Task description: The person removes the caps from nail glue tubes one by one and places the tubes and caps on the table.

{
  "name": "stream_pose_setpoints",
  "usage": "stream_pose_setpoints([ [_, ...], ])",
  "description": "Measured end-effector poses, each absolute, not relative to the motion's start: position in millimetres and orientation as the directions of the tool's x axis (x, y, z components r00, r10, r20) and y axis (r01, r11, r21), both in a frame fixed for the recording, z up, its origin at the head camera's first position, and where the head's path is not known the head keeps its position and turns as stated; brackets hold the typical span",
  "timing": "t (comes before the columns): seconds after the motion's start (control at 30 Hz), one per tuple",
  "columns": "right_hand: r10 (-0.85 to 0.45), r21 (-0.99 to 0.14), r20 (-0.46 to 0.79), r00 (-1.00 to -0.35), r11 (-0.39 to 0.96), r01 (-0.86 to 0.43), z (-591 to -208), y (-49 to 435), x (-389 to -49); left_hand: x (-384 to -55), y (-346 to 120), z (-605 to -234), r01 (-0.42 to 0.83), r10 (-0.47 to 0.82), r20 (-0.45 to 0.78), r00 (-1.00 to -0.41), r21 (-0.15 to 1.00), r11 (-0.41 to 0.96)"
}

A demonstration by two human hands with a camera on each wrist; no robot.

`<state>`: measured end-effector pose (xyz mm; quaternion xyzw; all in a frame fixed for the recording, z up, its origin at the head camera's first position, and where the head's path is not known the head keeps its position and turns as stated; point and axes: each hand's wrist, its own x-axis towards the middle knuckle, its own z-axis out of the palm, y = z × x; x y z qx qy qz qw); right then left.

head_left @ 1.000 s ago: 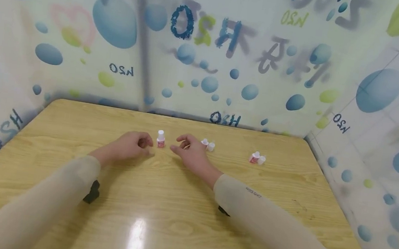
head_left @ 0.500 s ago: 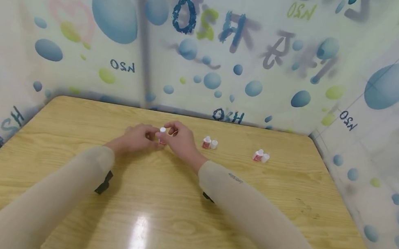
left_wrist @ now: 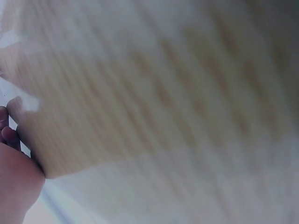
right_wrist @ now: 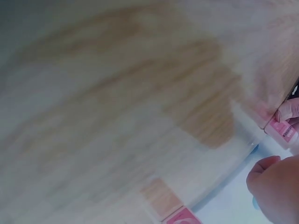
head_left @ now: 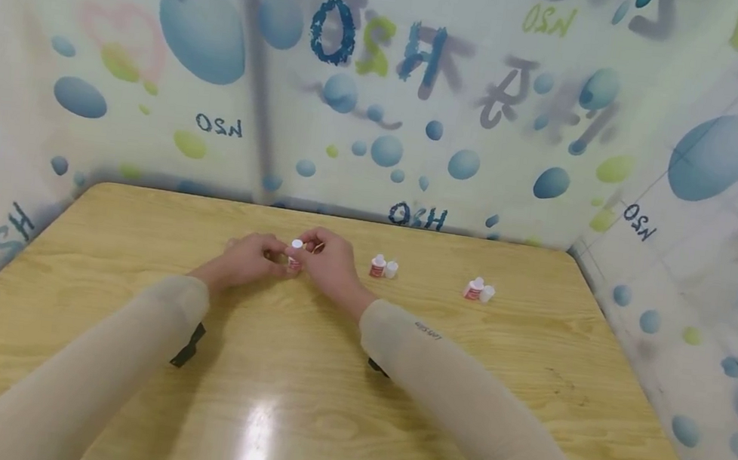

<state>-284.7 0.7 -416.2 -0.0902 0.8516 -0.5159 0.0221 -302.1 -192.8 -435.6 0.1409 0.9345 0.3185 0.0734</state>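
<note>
A small white bottle [head_left: 295,261] with a red label and white cap [head_left: 297,244] stands upright between the two hands near the far side of the table. My left hand [head_left: 251,256] holds its lower part from the left, fingertips at the label. From the right, my right hand [head_left: 334,265] pinches at the cap, the thumb crossing in front of it and covering part of the bottle. The right wrist view catches the bottle's pink label [right_wrist: 282,132] beside the left fingers, with the right hand [right_wrist: 275,186] below. Only part of the left hand [left_wrist: 21,179] enters the left wrist view.
Right of the hands stands a similar uncapped bottle [head_left: 377,266] with a white cap [head_left: 392,269] beside it. Farther right is another such bottle [head_left: 474,289] and its cap [head_left: 488,294]. A patterned wall [head_left: 348,174] borders the wooden table [head_left: 293,419] at the back.
A second ago both hands were apart on either side of the bottle. They have come together on it, the left moving right to its body, the right moving left to its cap.
</note>
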Motion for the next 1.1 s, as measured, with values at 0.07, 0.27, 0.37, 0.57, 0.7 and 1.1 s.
stream_pose_setpoints([
  [0.07, -0.176, -0.879, 0.063, -0.982, 0.456, -0.138, -417.7, 0.2, -284.6, -302.0, -193.2, -436.9, 0.209, 0.311, -0.057, -0.949, 0.626, 0.751],
  [0.27, -0.193, -0.872, 0.088, -0.977, 0.460, -0.169, -421.5, 1.9, -286.0, -302.2, -193.3, -438.9, 0.202, 0.319, -0.075, -0.945, 0.631, 0.749],
  [0.37, -0.195, -0.872, 0.087, -0.977, 0.459, -0.169, -421.0, 1.7, -287.3, -302.0, -193.7, -437.5, 0.208, 0.322, -0.072, -0.944, 0.628, 0.750],
  [0.57, -0.213, -0.882, 0.079, -0.974, 0.439, -0.168, -420.9, 2.8, -287.8, -302.2, -193.8, -436.9, 0.203, 0.325, -0.090, -0.941, 0.618, 0.759],
  [0.7, -0.205, -0.893, 0.053, -0.977, 0.429, -0.139, -419.4, 3.6, -286.6, -302.6, -193.4, -435.8, 0.209, 0.335, -0.097, -0.937, 0.613, 0.762],
  [1.1, -0.174, -0.920, 0.062, -0.983, 0.371, -0.124, -416.8, 2.7, -282.8, -302.6, -196.7, -433.3, 0.182, 0.318, -0.112, -0.941, 0.625, 0.759],
])
